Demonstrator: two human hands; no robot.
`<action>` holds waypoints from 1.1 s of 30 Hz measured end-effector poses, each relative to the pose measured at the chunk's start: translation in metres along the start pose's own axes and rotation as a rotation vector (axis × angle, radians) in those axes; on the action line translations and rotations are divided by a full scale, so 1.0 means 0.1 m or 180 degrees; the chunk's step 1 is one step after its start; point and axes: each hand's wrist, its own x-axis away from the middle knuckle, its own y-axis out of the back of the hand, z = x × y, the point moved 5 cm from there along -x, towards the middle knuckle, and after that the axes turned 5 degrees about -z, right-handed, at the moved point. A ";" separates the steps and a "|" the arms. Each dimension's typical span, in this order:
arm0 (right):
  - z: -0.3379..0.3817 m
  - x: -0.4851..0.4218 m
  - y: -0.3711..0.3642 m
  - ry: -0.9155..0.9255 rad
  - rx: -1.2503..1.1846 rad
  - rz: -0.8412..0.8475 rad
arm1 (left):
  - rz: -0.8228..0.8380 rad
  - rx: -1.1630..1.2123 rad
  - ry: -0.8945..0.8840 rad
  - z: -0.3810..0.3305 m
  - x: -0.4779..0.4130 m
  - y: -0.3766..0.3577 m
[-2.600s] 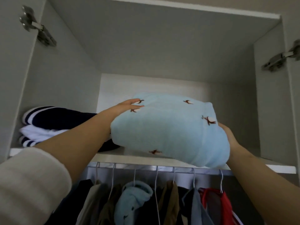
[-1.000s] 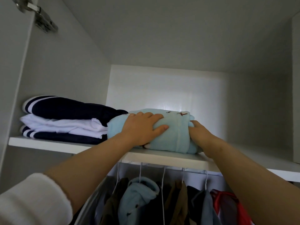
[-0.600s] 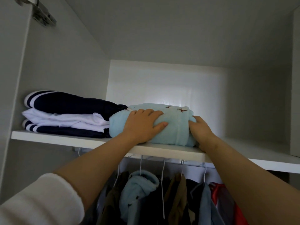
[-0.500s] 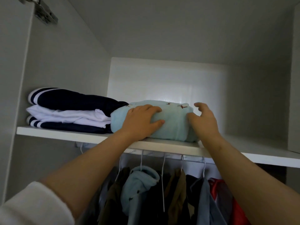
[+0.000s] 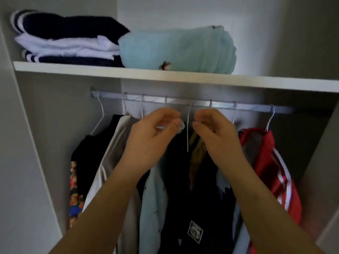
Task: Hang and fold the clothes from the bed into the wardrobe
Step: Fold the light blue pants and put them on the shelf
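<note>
The folded light blue garment (image 5: 179,50) with small brown marks lies on the white wardrobe shelf (image 5: 183,77), with no hand on it. It touches a folded stack of navy and white clothes (image 5: 64,39) on its left. My left hand (image 5: 152,138) and my right hand (image 5: 214,136) hover below the shelf, in front of the hanging rail (image 5: 183,103). Their fingers are loosely curled and hold nothing. The two hands are close together, either side of a white hanger hook.
Several garments hang on white hangers from the rail: a black piece with a colourful print (image 5: 78,171), a pale one (image 5: 111,162), a light blue hoodie (image 5: 152,202), a dark top (image 5: 194,208) and a red jacket (image 5: 267,171). The shelf's right part is bare.
Both hands have let go of the light blue garment and dropped from the shelf to rail height. My view has tilted down, showing more of the hanging clothes.
</note>
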 end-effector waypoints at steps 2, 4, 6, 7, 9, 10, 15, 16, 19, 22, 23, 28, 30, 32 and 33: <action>-0.26 0.22 -0.04 -0.0401 -0.0117 0.0101 | 0.0013 -0.0052 0.0268 0.21 0.22 -0.06; -0.51 0.45 -0.03 -0.0804 -0.0225 0.0116 | 0.0050 -0.0065 0.0512 0.41 0.46 -0.13; -0.73 0.69 0.02 -0.1195 -0.0286 0.0089 | 0.0112 -0.0005 0.0781 0.58 0.69 -0.21; -0.82 0.82 0.05 -0.1389 -0.0301 0.0056 | 0.0145 0.0072 0.0948 0.67 0.80 -0.24; -0.97 1.08 0.13 -0.1737 -0.0303 -0.0052 | 0.0233 0.0192 0.1263 0.83 0.98 -0.31; -1.05 1.20 0.17 -0.1884 -0.0262 -0.0116 | 0.0325 0.0208 0.1404 0.90 1.06 -0.36; -1.26 1.78 0.30 -0.2490 -0.0044 -0.0569 | 0.1222 0.0439 0.1956 1.16 1.41 -0.67; -1.27 1.89 0.30 -0.2568 0.0022 -0.0694 | 0.1488 0.0474 0.2017 1.19 1.49 -0.71; -1.23 2.26 0.22 -0.2807 0.0238 -0.1083 | 0.2105 0.0486 0.2111 1.30 1.72 -0.74; -1.08 2.70 0.13 -0.3021 0.0361 -0.1547 | 0.2556 0.0482 0.2103 1.35 2.01 -0.69; -1.01 2.86 0.12 -0.3069 0.0394 -0.1727 | 0.2752 0.0510 0.2060 1.33 2.11 -0.69; -0.54 3.67 0.11 -0.3330 0.0586 -0.2662 | 0.3708 0.0703 0.1843 0.97 2.67 -0.70; -0.25 3.99 0.15 -0.3349 0.0690 -0.3108 | 0.3993 0.0795 0.1673 0.71 2.89 -0.70; 0.09 4.32 0.21 -0.3323 0.0825 -0.3508 | 0.4293 0.0918 0.1467 0.39 3.14 -0.71; 0.27 4.48 0.24 -0.3297 0.0899 -0.3701 | 0.4457 0.0999 0.1359 0.21 3.27 -0.70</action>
